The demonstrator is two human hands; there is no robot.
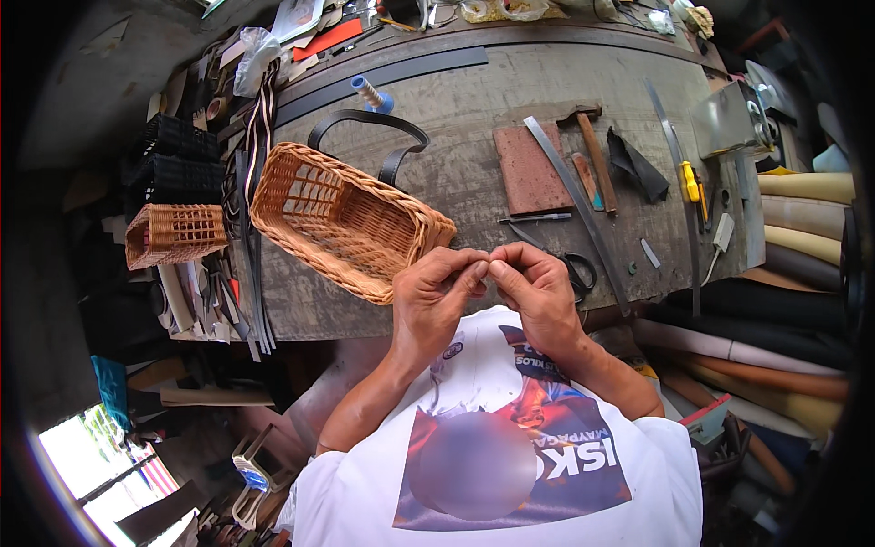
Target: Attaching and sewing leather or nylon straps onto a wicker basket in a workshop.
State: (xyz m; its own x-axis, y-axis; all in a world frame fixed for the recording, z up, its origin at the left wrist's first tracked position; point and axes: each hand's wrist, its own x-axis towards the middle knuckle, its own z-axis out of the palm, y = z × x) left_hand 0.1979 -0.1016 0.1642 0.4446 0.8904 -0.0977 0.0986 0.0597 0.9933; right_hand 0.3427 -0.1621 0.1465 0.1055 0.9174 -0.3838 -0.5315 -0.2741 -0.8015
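Observation:
My left hand (432, 290) and my right hand (538, 290) meet fingertip to fingertip just past the table's near edge. Both are closed in a pinch; whatever lies between the fingertips is too small to make out. Left of them a brown wicker basket (314, 260) lies tilted with its opening toward me. A black strap handle (369, 117) arches from its far side. Scissors (580, 272) with black handles lie by my right hand, partly hidden behind it.
A reddish-brown slab (533, 169), a hammer (597, 159), long grey strips (583, 205) and a yellow-handled screwdriver (690, 181) lie on the right of the worktable (456, 91). A blue thread spool (372, 95) stands farther back. Another wicker basket (178, 235) sits left; material rolls (807, 187) are stacked right.

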